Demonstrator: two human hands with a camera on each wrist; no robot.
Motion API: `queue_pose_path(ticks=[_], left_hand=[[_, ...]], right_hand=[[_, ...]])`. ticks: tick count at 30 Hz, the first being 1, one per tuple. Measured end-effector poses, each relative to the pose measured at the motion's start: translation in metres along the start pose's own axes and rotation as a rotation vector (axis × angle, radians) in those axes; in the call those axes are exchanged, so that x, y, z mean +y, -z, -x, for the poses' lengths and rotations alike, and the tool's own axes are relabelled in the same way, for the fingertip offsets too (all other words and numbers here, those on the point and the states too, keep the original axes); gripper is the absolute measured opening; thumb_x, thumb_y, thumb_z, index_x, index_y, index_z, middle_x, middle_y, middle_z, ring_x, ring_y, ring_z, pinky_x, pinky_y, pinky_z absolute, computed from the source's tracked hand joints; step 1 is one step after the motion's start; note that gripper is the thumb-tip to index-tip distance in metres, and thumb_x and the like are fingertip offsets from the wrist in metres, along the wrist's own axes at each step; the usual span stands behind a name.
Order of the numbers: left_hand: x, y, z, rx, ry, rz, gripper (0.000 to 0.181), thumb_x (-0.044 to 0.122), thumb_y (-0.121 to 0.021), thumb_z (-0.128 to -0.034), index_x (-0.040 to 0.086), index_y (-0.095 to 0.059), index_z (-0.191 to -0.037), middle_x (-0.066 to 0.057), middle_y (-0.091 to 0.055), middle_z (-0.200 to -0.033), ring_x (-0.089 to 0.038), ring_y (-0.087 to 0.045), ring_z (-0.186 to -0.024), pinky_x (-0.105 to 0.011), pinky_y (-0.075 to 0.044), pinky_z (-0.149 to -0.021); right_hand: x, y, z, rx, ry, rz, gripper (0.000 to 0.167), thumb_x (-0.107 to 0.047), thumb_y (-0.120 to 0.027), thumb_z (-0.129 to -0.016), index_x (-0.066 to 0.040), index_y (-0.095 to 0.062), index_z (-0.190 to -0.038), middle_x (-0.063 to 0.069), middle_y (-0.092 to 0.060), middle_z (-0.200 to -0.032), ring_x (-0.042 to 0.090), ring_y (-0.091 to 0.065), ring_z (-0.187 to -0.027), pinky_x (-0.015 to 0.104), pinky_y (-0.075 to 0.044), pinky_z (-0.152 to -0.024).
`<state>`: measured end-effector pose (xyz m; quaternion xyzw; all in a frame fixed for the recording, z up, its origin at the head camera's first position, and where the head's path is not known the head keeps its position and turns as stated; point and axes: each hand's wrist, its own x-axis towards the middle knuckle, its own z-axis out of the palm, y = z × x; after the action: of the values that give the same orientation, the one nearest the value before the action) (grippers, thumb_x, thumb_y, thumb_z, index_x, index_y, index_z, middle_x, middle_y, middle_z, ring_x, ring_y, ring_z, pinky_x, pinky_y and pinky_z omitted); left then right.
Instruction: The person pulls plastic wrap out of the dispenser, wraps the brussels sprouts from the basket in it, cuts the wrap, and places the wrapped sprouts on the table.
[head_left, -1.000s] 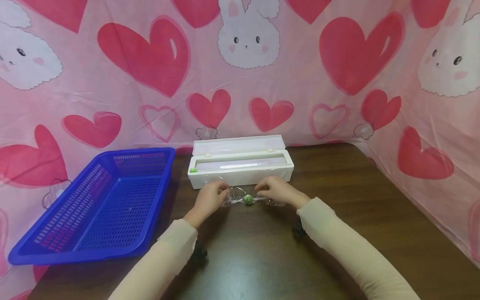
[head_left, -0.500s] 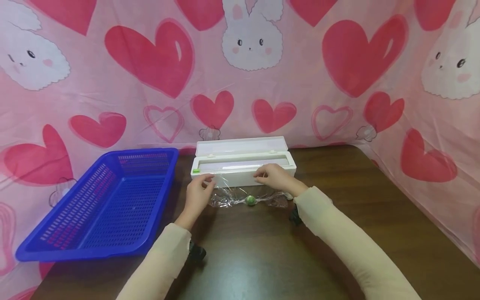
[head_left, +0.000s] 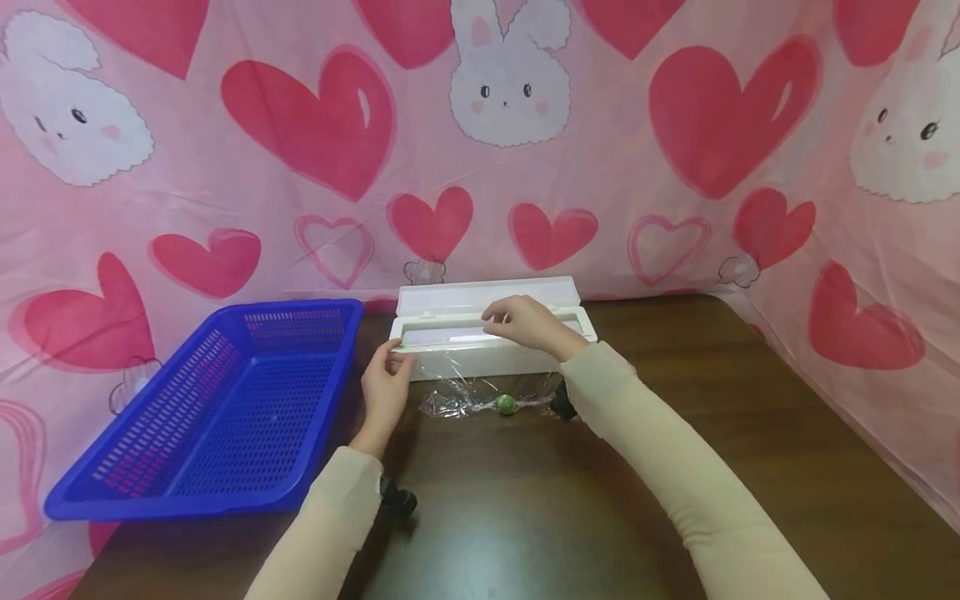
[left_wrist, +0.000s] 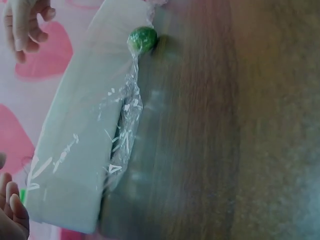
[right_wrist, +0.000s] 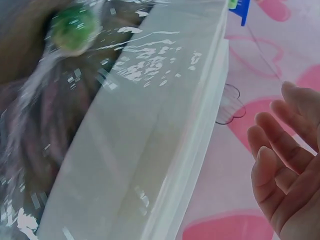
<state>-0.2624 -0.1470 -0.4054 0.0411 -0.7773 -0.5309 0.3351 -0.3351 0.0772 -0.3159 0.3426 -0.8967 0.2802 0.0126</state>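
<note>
A small round green vegetable or fruit (head_left: 506,404), its exact kind unclear, lies on the table in clear cling film (head_left: 450,402) twisted on both sides of it. The film runs up to the front of a long white cling film dispenser (head_left: 480,362) with its lid tilted back. My left hand (head_left: 385,390) is at the dispenser's left front corner, fingers loosely bent beside the green slider (left_wrist: 22,195). Whether they touch it is hard to see. Above the dispenser's top, my right hand (head_left: 528,323) hovers with relaxed fingers and nothing in them.
A blue plastic basket (head_left: 288,492) stands on the left side of the brown table (head_left: 510,517). Behind the dispenser hangs a pink cloth (head_left: 337,225) with hearts and rabbits. The raised white lid (head_left: 491,294) leans near the cloth.
Both hands have left the twisted film beside the green ball. My left hand moved left and up to the dispenser's corner; my right hand moved up and left over its top.
</note>
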Motion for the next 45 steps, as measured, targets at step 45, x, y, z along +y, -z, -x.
queue_pose_path(ticks=[45], left_hand=[[-0.034, -0.003, -0.017, -0.092, 0.244, 0.021, 0.056, 0.013, -0.066, -0.0859, 0.008, -0.044, -0.137, -0.016, -0.042, -0.136, -0.030, -0.046, -0.117, -0.041, -0.039, -0.093]], right_hand=[[-0.059, -0.109, -0.070, 0.117, -0.179, 0.016, 0.019, -0.032, -0.068, -0.083, -0.024, -0.072, -0.099, -0.006, -0.065, -0.091, 0.010, -0.056, -0.078, 0.027, -0.042, -0.062]])
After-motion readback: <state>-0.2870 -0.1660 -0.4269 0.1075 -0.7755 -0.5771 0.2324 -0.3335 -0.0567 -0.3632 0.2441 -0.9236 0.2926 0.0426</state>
